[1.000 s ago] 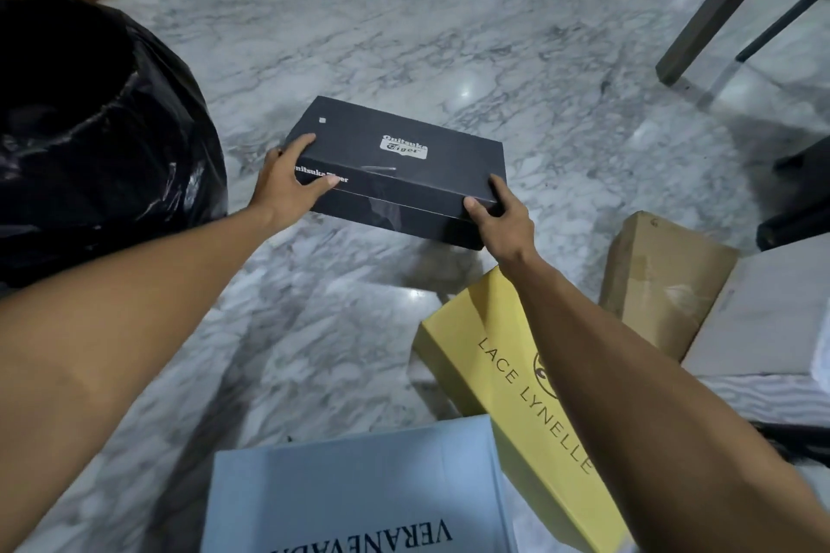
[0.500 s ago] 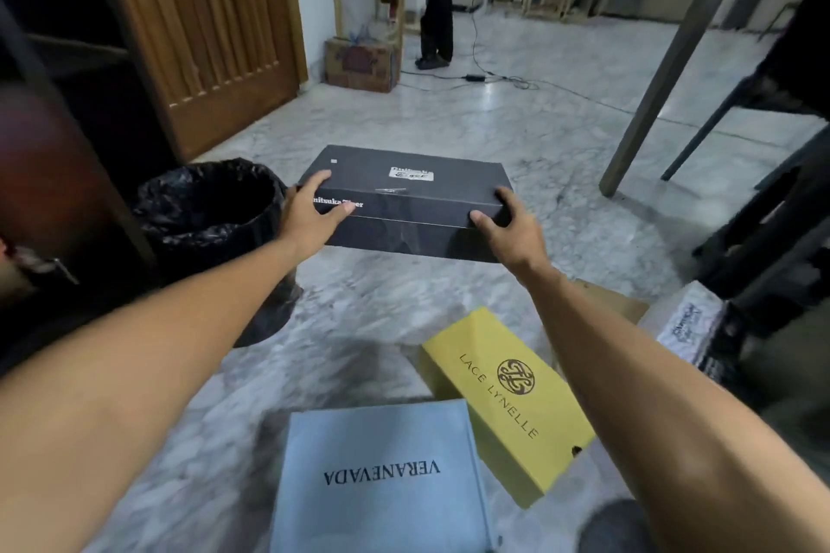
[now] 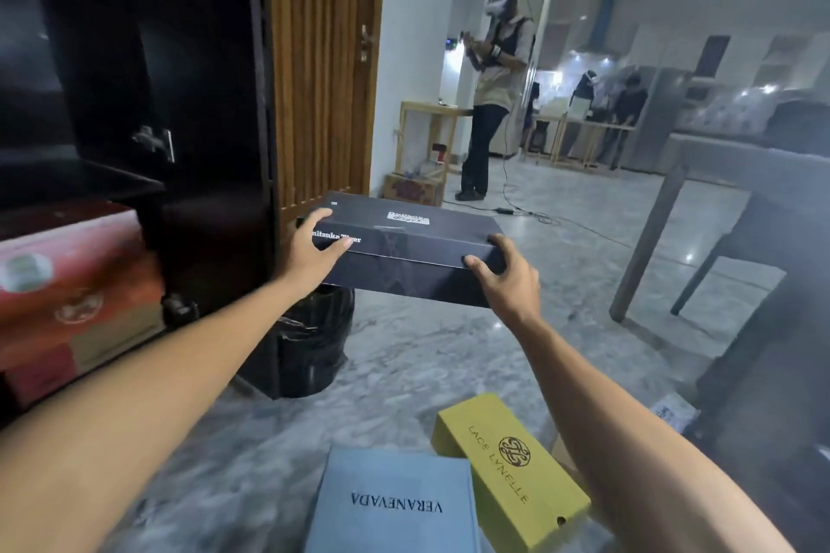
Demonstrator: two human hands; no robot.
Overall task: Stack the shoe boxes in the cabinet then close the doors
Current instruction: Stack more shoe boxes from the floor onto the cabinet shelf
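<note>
Black rectangular cardboard shoe box point(image 3: 417, 247) is held in the air beside the dark wooden cabinet point(image 3: 148, 58); left hand point(image 3: 314, 254) and right hand point(image 3: 507, 278) grip its ends, fingers curled round the lid edges.

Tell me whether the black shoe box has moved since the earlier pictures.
Yes. The black shoe box, held by the left hand and right hand, has risen away from the floor-lying yellow box, toward the cabinet.

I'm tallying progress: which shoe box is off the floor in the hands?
The black shoe box, gripped by left hand and right hand; the blue and yellow boxes lie on the floor.
</note>
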